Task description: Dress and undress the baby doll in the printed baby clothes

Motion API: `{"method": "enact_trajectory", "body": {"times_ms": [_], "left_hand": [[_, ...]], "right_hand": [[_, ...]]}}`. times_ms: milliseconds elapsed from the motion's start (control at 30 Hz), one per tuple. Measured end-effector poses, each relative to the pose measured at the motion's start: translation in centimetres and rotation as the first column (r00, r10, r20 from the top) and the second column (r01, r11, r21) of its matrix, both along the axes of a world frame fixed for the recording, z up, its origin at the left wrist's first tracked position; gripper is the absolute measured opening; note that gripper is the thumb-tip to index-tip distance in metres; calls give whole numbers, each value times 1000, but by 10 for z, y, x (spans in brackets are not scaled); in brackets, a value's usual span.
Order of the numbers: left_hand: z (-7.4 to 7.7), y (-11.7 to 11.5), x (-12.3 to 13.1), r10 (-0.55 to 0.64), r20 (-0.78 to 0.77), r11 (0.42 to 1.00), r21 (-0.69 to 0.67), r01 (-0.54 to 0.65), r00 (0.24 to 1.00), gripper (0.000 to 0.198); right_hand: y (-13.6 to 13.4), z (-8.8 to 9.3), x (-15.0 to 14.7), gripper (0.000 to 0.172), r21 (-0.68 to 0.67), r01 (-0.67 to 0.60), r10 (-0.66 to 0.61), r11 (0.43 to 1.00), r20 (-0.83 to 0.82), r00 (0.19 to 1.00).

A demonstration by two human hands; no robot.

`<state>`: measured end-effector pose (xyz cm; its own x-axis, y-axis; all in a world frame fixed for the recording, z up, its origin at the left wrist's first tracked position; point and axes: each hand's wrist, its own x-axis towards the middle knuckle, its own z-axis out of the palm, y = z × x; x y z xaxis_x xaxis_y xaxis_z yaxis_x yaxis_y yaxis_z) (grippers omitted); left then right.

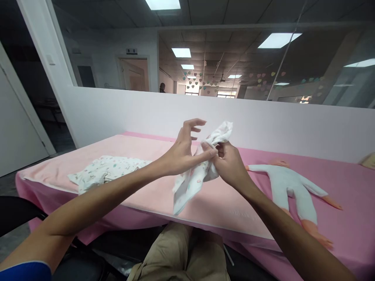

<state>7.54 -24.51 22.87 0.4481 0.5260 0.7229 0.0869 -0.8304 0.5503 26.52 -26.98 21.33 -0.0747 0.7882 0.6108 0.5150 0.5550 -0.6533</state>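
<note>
A white baby garment with a small coloured print (191, 187) hangs bunched above the table; its exact cut is hidden by the folds. My right hand (231, 162) pinches the gathered fabric near its upper end. My left hand (186, 150) has its fingers apart and curved in the air, while its thumb reaches across the cloth to the fingertips of my right hand. Another white printed baby garment (113, 169) lies crumpled on the peach towel to the left, partly behind my left forearm. At the right, a baby doll with a white cloth body (288, 181) lies on the table.
The peach towel (152, 146) covers much of the pink-clothed table (348, 187). A white half-wall with glass above (263, 125) stands behind. Black chairs (20, 212) are at the lower left. A distant person (162, 88) shows through the glass.
</note>
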Motion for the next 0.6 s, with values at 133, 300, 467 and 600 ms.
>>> {"method": "enact_trajectory", "body": {"times_ms": [133, 300, 467, 600], "left_hand": [[-13, 8, -4, -78, -42, 971, -228, 67, 996, 57], [-8, 10, -9, -221, -27, 950, -233, 209, 975, 32], [-3, -3, -6, -220, -55, 952, -230, 202, 974, 31], [-5, -6, -2, -183, -19, 948, -268, 172, 983, 34]], "right_hand": [[-9, 3, -3, 51, 25, 1, 3, 1000, -153, 988], [-16, 0, -11, 49, 19, -66, 68, 998, -169, 983], [-12, -6, -17, 39, 41, -63, 67, 997, -116, 991], [-11, -13, -21, 29, 152, -28, 33, 988, -27, 999]]}}
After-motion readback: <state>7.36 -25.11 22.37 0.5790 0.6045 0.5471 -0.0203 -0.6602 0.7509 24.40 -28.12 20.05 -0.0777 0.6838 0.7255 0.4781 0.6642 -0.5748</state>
